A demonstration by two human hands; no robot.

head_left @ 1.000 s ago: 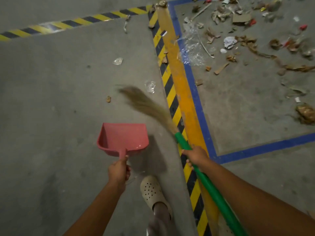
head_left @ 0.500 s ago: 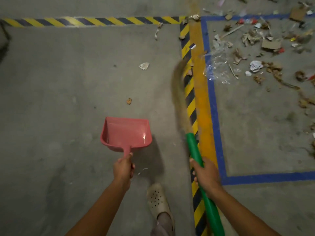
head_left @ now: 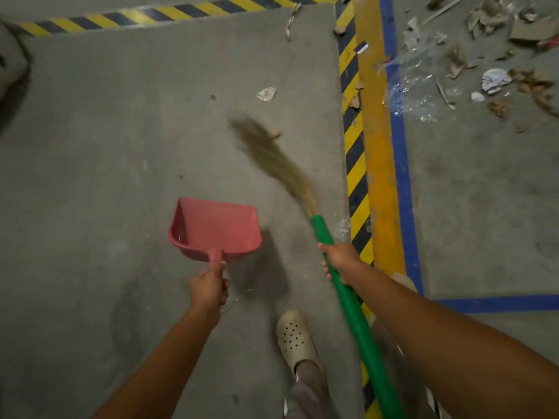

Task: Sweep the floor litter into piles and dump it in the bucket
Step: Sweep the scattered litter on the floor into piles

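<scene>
Head view only: right hand wrapped round the green broom, long axis slanting up-left, blurred bristles just touching a brown scrap. Left hand clamped on the red dustpan, mouth facing away, empty, left of the bristles. Main litter well off up-right, past the blue line. No bucket visible. Right hand clearly nearer; probably flicks rightward.

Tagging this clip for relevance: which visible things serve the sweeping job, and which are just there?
Job:
- broom, held in right hand
- pink dustpan, held in left hand
- litter beyond the blue line
- scrap near the bristles

Incidental:
- hazard tape
- clog
</scene>
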